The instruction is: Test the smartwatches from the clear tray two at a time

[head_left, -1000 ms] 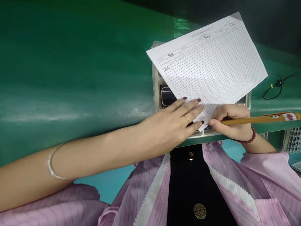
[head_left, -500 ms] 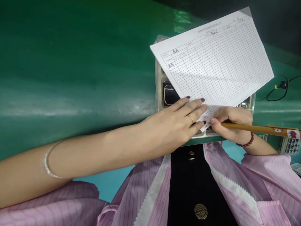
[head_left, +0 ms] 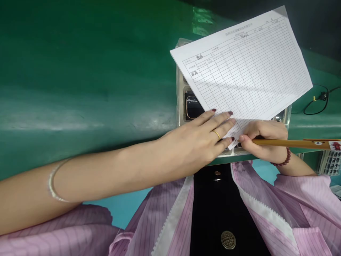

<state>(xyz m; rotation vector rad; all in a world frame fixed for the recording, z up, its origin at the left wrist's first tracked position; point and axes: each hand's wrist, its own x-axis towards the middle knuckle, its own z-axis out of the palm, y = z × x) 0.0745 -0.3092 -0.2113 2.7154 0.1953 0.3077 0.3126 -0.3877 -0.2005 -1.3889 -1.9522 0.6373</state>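
A white printed form [head_left: 245, 74] with ruled rows and some handwriting lies slanted over a clear plastic tray [head_left: 180, 106]. My left hand [head_left: 202, 138] rests with spread fingers on the form's lower left edge, a gold ring on one finger. At the form's bottom corner my right hand [head_left: 266, 140] is closed around a yellow-orange pen [head_left: 293, 143]. The pen's tip touches or nearly touches the paper there; the fingers partly hide it. Beside the form's left edge, a dark rounded-rectangle piece [head_left: 193, 107] with a gold rim shows in a tray compartment.
The tray stands on a green work surface [head_left: 80, 89]. A thin black cable [head_left: 317, 106] with a plug lies looped to the right. Farther right, below the table edge, is another tray [head_left: 333, 163] of small dark pieces.
My right hand has shifted very slightly to the right with the pen. The left hand stays in place on the form, and the view has moved a little.
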